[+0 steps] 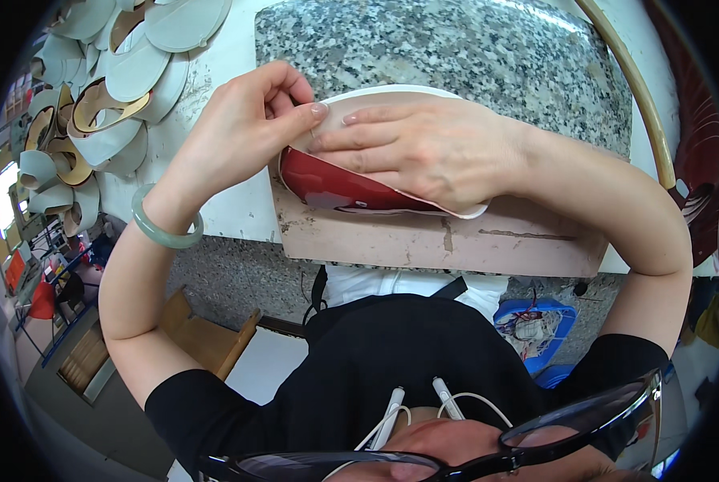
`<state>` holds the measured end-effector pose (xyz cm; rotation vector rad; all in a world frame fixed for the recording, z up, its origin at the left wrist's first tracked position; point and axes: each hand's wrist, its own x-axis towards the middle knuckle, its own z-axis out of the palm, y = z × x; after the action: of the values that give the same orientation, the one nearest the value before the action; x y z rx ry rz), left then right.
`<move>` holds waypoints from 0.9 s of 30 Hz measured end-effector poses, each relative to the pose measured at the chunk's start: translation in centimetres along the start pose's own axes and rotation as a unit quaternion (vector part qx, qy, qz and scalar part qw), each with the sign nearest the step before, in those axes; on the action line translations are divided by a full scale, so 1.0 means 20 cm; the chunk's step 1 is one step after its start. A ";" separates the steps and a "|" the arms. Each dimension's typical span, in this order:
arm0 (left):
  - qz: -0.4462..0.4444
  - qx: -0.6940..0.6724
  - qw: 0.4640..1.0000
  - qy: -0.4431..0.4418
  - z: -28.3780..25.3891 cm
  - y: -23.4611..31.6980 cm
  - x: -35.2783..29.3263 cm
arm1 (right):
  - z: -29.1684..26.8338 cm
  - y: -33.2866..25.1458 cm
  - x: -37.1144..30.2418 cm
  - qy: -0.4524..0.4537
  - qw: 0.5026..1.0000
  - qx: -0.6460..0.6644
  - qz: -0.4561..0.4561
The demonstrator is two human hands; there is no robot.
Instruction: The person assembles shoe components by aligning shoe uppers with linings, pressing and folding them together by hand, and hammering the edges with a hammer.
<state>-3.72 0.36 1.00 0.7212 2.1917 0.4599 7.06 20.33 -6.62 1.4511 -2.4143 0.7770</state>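
Note:
A glossy dark red shoe upper (335,183) with a pale beige lining (379,98) lies bent on the work surface, its red side facing me. At its left end my left hand (255,120) pinches the edge between thumb and fingers. My right hand (435,153) lies flat across the lining, fingers stretched toward the left hand; its thumb is hidden. The fingertips of both hands almost meet. Beneath the upper are a speckled granite slab (456,44) and, nearer me, a worn pinkish board (359,241).
Overlapping white shoe pieces (142,72) with tan linings crowd the table's left side. A curved tan wooden rod (644,88) stands at the right, near glossy dark red pieces (700,161). Below the table edge sits a blue basket (566,325) holding scraps.

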 end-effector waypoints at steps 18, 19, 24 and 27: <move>0.274 -0.079 0.880 0.381 0.40 -0.12 -0.22 | -0.30 -0.35 0.24 -0.110 0.851 0.301 0.417; 0.250 -0.129 0.891 0.356 0.39 -0.12 -0.20 | -0.27 -0.37 0.21 -0.053 0.911 0.226 0.342; 0.282 0.044 0.856 0.432 0.37 -0.17 -0.07 | -0.02 -0.39 0.02 0.025 0.985 -0.008 0.171; 0.270 0.100 0.846 0.449 0.32 -0.22 -0.01 | -0.01 -0.43 0.09 0.039 0.987 -0.040 0.148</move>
<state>-0.27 -2.55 -5.41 1.4803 2.9060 1.0258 13.62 15.78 -2.90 1.0267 -2.5990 0.7715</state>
